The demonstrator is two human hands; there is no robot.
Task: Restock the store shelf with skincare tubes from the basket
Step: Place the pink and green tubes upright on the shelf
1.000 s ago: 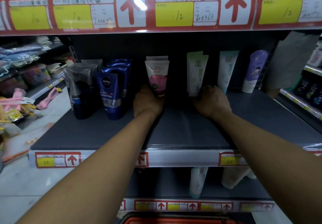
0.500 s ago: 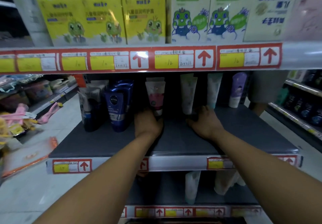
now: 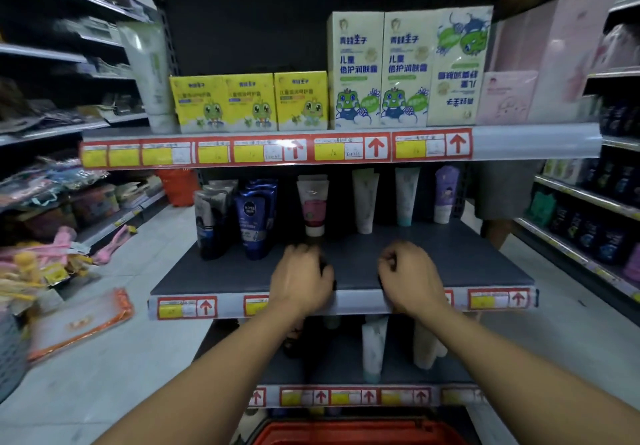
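Fingers (image 3: 388,262) of both hands loosely curled, empty; red basket (image 3: 360,434) cut off below.

left hand (image 3: 300,280): bare, no glove, ring or watch seen | right hand (image 3: 412,276): bare, likewise unadorned | forearms behind each hand: bare to frame edge, no sleeve or cuff in view | wrists: no band, no markings
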